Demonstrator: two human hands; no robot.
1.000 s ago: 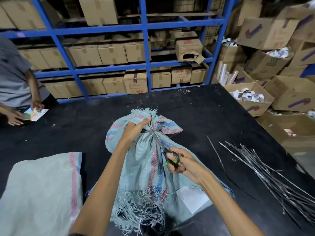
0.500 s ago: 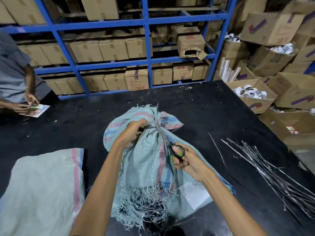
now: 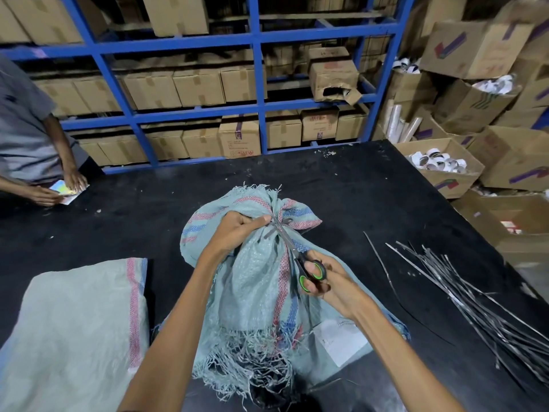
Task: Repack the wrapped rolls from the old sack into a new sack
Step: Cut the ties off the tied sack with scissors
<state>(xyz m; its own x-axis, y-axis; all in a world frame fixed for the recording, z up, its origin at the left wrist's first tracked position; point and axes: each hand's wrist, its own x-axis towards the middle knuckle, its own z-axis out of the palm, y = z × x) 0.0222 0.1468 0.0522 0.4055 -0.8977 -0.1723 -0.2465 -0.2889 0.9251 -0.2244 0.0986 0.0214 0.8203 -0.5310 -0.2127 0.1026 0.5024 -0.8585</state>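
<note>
A: What lies nearest, taking the old sack (image 3: pixel 255 281) as the mark?

B: Its frayed end hangs toward the wearer, on the black table (image 3: pixel 371 197). A white label (image 3: pixel 341 341) lies against its near right side. Left of it, flat and apart, is the new sack (image 3: pixel 71 337).

A: And the hands?

B: The right hand (image 3: pixel 329 285) is closed round the green-ringed handles of the scissors (image 3: pixel 300 258), just right of the sack's middle. The blades run up to the tie (image 3: pixel 277 224) at the neck. I cannot tell how far the blades are parted. The left hand (image 3: pixel 237 230) is clenched on the bunched neck, just left of the tie.

A: The rolls?

B: Hidden; the sack is knotted shut.

A: To the right?

B: A spread of thin strips (image 3: pixel 463 289) on the table, apart from the sack.

A: Farther off?

B: Far left, another person's hands press on a card (image 3: pixel 66 191). Far right, an open box (image 3: pixel 445 168) of small rolls. Behind the sack, a blue rack (image 3: pixel 255 111) full of cartons.
</note>
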